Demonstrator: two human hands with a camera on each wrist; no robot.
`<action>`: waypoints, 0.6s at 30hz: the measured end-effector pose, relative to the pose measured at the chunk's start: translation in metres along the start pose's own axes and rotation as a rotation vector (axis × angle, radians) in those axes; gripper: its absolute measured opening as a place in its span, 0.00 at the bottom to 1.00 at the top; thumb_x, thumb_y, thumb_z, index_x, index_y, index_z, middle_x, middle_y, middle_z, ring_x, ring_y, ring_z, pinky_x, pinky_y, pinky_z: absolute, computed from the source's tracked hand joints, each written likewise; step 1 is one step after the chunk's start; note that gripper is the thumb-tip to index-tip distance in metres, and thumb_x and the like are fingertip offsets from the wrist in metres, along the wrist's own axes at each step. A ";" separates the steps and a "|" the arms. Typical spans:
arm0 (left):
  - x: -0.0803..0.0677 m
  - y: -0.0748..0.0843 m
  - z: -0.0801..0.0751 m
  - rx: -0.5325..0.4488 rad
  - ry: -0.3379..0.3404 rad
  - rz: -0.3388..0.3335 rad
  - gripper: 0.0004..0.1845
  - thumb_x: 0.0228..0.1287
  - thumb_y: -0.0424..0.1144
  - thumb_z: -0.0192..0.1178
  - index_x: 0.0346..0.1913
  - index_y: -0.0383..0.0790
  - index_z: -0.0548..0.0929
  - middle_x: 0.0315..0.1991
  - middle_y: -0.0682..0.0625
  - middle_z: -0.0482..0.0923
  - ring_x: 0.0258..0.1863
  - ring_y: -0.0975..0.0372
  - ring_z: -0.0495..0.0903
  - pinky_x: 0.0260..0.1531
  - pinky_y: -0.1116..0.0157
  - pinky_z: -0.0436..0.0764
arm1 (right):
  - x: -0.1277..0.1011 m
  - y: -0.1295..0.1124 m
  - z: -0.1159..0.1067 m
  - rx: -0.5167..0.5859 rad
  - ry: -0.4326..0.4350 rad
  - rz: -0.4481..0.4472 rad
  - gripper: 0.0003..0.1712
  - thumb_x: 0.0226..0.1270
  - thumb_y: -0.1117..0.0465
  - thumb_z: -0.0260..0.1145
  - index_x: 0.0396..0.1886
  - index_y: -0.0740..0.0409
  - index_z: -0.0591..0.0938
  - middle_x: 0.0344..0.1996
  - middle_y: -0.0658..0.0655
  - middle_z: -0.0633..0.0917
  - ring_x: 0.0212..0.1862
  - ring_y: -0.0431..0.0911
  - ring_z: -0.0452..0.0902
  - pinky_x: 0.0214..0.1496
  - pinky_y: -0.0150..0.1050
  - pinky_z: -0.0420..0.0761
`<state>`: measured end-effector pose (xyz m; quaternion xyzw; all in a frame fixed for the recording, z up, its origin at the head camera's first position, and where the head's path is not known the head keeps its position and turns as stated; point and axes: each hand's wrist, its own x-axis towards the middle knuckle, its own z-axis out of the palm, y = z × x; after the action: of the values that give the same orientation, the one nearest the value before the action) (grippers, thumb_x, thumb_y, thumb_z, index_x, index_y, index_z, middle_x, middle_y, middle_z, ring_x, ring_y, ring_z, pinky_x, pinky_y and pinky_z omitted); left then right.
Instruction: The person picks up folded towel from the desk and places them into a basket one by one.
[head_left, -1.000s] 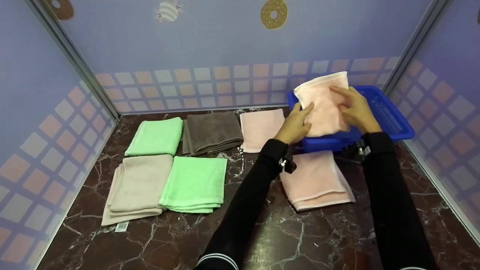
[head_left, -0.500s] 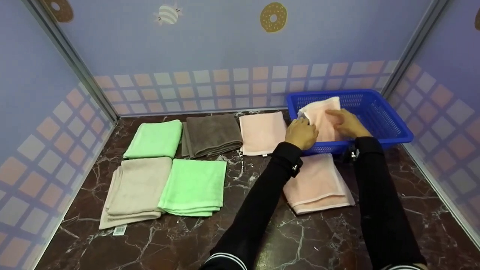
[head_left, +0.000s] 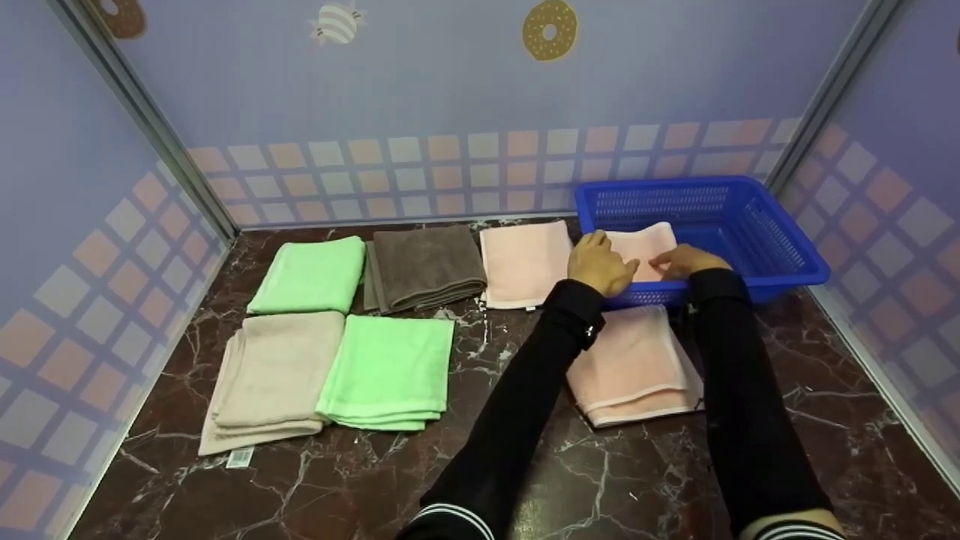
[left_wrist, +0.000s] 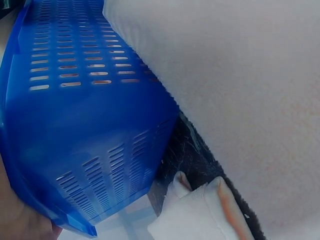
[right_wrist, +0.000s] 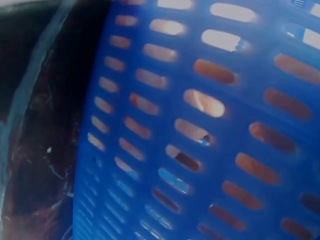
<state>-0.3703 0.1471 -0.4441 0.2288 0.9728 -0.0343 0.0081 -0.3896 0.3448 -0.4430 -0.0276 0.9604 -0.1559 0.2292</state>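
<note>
Both hands lay a folded pink towel [head_left: 646, 246] into the blue basket [head_left: 780, 247]

Left hand [head_left: 598, 264] and right hand [head_left: 686, 262] rest on the towel's near edge inside the basket at the desk's [head_left: 525, 465] back right, fingers lightly bent over the cloth; whether they pinch it cannot be told. Best pressed flat, folds square, before letting go; another pink towel [head_left: 634, 367] lies just in front

Both hands [head_left: 600, 264] forward, fingers down

Blue basket [head_left: 780, 247]; pink towel [head_left: 643, 244]; dark marbled table [head_left: 525, 465].
</note>
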 end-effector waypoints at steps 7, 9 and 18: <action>-0.001 -0.011 -0.002 -0.133 0.033 0.071 0.34 0.83 0.62 0.28 0.67 0.55 0.82 0.73 0.56 0.71 0.77 0.62 0.61 0.78 0.64 0.57 | 0.001 -0.001 0.003 -0.057 0.318 -0.071 0.24 0.64 0.59 0.69 0.59 0.64 0.85 0.75 0.78 0.63 0.70 0.78 0.64 0.67 0.74 0.68; -0.004 -0.017 -0.004 -0.207 0.054 0.113 0.31 0.84 0.60 0.29 0.70 0.55 0.79 0.74 0.55 0.70 0.77 0.62 0.61 0.78 0.63 0.59 | 0.001 0.000 0.004 -0.063 0.468 -0.120 0.20 0.65 0.60 0.67 0.54 0.64 0.87 0.66 0.75 0.75 0.62 0.75 0.75 0.60 0.71 0.75; -0.089 -0.090 -0.012 -0.306 0.217 0.163 0.30 0.81 0.58 0.45 0.79 0.51 0.66 0.79 0.50 0.63 0.80 0.54 0.59 0.79 0.50 0.60 | -0.027 -0.004 0.033 0.020 0.900 -0.325 0.24 0.77 0.47 0.62 0.25 0.57 0.88 0.26 0.60 0.88 0.30 0.60 0.84 0.31 0.60 0.76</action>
<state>-0.3307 0.0279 -0.4237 0.3054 0.9401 0.1397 -0.0593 -0.3505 0.3347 -0.4581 -0.1051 0.9459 -0.1955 -0.2367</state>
